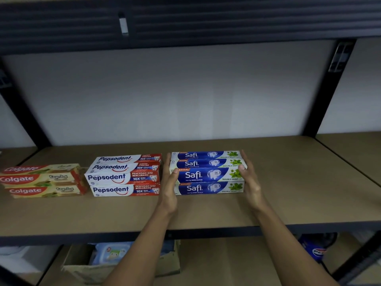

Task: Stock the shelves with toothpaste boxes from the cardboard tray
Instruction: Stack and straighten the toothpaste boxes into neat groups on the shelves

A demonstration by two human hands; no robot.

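Head view: left grip (170, 182) and right grip (250, 179), fingers straight, press the Safi toothpaste boxes (208, 174) stacked between them on the shelf (292, 195)

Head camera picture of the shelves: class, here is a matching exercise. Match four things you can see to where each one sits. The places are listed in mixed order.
Things:
1. Colgate boxes
2. Pepsodent boxes
3. Safi boxes
4. cardboard box

Places:
A. middle stack on the shelf
B. on the lower shelf
C. left end of the row
D. between the left hand and the right hand

Pairs: 1-C, 2-A, 3-D, 4-B
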